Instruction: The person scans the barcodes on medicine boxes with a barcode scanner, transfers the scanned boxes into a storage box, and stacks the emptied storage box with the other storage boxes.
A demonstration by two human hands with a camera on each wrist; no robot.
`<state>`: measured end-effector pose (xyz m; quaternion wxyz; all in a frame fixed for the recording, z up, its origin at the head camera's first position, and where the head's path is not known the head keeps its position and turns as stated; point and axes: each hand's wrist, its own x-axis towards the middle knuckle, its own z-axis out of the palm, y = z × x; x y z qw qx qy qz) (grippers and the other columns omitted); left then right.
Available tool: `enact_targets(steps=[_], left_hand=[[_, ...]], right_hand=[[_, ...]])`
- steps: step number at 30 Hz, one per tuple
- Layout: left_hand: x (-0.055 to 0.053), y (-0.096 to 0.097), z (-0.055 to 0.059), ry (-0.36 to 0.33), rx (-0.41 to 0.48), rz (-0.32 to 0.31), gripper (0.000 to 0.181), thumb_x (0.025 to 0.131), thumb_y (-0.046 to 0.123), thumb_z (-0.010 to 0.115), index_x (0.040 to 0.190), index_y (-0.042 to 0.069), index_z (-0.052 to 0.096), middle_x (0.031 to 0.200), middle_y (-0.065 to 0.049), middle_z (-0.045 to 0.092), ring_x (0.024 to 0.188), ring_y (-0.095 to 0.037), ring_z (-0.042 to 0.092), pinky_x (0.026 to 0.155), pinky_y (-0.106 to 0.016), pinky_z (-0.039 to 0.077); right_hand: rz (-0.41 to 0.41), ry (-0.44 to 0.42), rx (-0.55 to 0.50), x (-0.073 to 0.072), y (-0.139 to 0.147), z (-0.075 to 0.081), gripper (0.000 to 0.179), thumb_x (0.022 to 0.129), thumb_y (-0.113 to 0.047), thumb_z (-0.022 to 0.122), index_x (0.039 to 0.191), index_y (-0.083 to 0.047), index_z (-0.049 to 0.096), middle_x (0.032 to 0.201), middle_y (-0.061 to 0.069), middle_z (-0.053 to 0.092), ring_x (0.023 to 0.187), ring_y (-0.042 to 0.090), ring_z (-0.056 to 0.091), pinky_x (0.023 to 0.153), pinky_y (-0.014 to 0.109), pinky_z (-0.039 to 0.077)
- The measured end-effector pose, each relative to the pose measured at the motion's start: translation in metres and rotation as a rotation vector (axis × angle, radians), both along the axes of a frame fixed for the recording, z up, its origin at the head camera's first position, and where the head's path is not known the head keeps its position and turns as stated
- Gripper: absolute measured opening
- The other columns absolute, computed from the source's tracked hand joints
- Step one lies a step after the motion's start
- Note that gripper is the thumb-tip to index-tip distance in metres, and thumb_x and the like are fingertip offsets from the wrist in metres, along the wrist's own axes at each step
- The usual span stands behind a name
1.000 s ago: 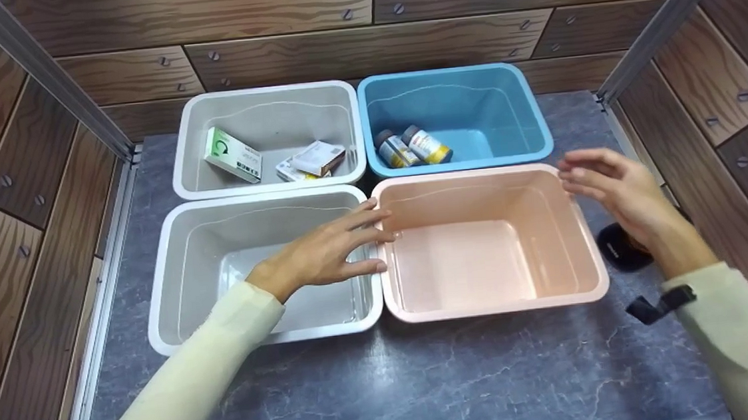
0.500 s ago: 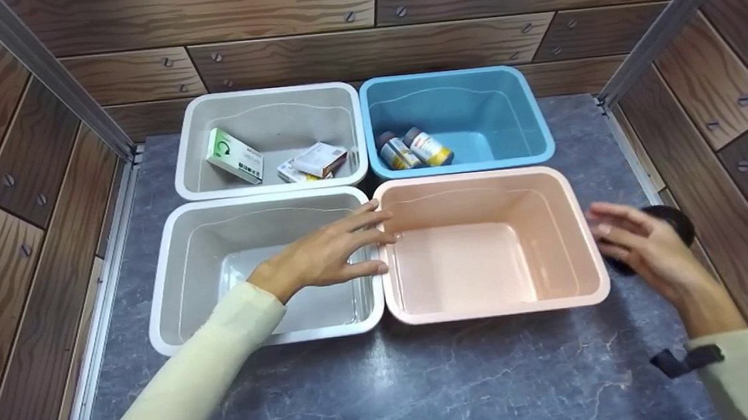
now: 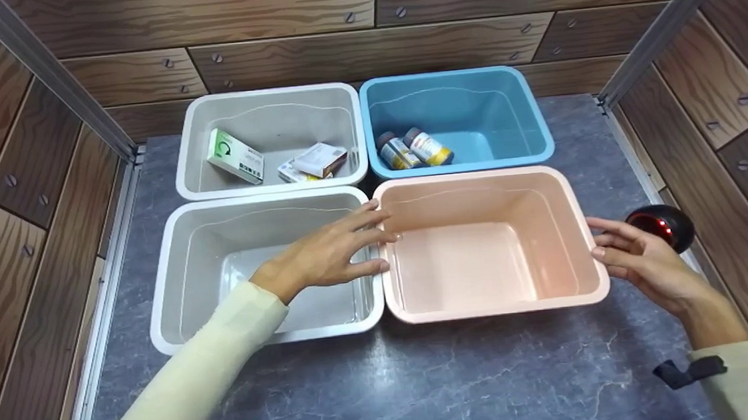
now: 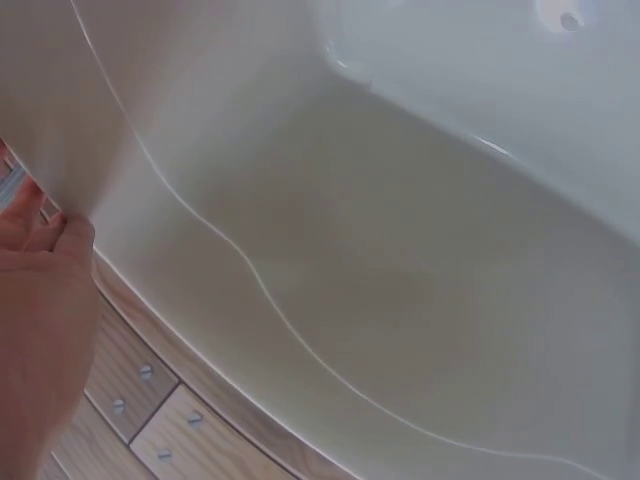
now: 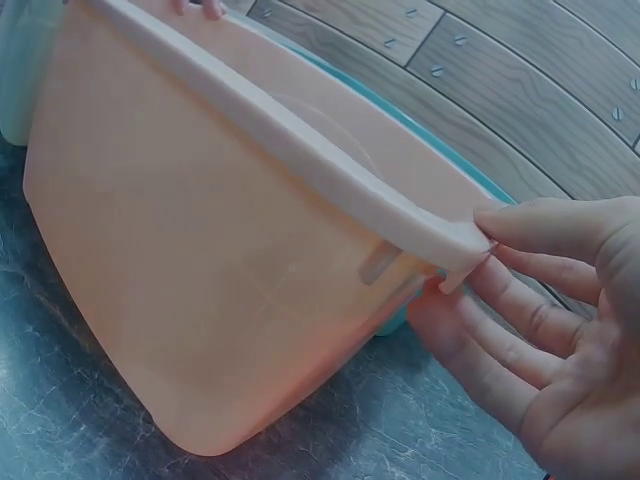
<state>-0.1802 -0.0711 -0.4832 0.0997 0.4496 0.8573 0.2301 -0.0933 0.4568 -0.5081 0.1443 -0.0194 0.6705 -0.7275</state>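
Note:
My right hand (image 3: 652, 265) pinches the right rim of an empty-looking pink plastic bin (image 3: 465, 266). In the right wrist view its thumb lies on top of the rim (image 5: 330, 185) with the fingers beneath. Spread and fairly straight, the fingers of my left hand (image 3: 324, 254) rest across the adjoining rims of the pink bin and the light grey bin (image 3: 185, 271) beside it. The left wrist view looks into that grey bin, with part of the left hand (image 4: 45, 320) at its edge.
Behind stand another grey bin (image 3: 276, 114), holding several small boxes including a green-and-white one (image 3: 235, 155), and a blue bin (image 3: 480, 115) with two bottles (image 3: 428, 145). A black rounded device (image 3: 678, 219) with red lights sits right of my right hand. Wood-patterned walls enclose the sides.
My right hand has come down from the pink bin's far right corner along its right side and now grips the rim. The black device's red lights now show. The left hand stays put.

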Motion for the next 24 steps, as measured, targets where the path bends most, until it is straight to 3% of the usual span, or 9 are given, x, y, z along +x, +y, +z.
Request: enact_targets(steps=[7, 15, 20, 22, 24], left_hand=[[0.0, 0.008, 0.002, 0.044, -0.005, 0.09, 0.053, 0.112, 0.042, 0.061, 0.155, 0.011, 0.061, 0.175, -0.019, 0.037, 0.166, -0.038, 0.031, 0.133, -0.052, 0.035], [-0.002, 0.022, 0.006, 0.088, -0.008, 0.308, 0.054, 0.11, 0.03, 0.066, 0.157, 0.006, 0.058, 0.168, -0.024, 0.048, 0.164, -0.042, 0.034, 0.131, -0.053, 0.037], [-0.004, 0.029, 0.007, 0.167, 0.076, 0.317, 0.047, 0.105, 0.017, 0.068, 0.149, 0.0, 0.064, 0.153, -0.029, 0.061, 0.153, -0.05, 0.048, 0.13, -0.053, 0.04], [-0.004, 0.03, 0.009, 0.153, 0.123, 0.314, 0.045, 0.102, 0.013, 0.07, 0.144, -0.002, 0.067, 0.148, -0.031, 0.064, 0.149, -0.052, 0.051, 0.13, -0.055, 0.039], [-0.005, 0.032, 0.011, 0.091, 0.158, 0.324, 0.046, 0.099, 0.01, 0.072, 0.143, -0.004, 0.067, 0.147, -0.031, 0.064, 0.149, -0.053, 0.049, 0.131, -0.057, 0.036]], right_hand=[[0.036, 0.011, -0.004, -0.001, 0.0, 0.0, 0.055, 0.108, 0.013, 0.05, 0.156, -0.012, 0.055, 0.117, 0.006, 0.078, 0.104, 0.016, 0.079, 0.085, 0.031, 0.068], [0.117, 0.049, -0.058, -0.003, 0.001, -0.002, 0.057, 0.108, 0.016, 0.043, 0.161, -0.006, 0.045, 0.121, 0.008, 0.077, 0.106, 0.017, 0.078, 0.084, 0.03, 0.067], [0.124, 0.053, -0.095, -0.003, 0.001, -0.003, 0.057, 0.108, 0.017, 0.042, 0.162, -0.004, 0.042, 0.121, 0.01, 0.077, 0.106, 0.018, 0.078, 0.084, 0.03, 0.067], [0.112, 0.047, -0.093, -0.003, 0.001, -0.003, 0.057, 0.109, 0.016, 0.042, 0.162, -0.004, 0.043, 0.121, 0.01, 0.077, 0.106, 0.018, 0.078, 0.084, 0.03, 0.067], [0.085, 0.033, -0.076, -0.003, 0.001, -0.003, 0.056, 0.109, 0.014, 0.044, 0.162, -0.006, 0.045, 0.122, 0.009, 0.078, 0.107, 0.018, 0.078, 0.085, 0.03, 0.067]])
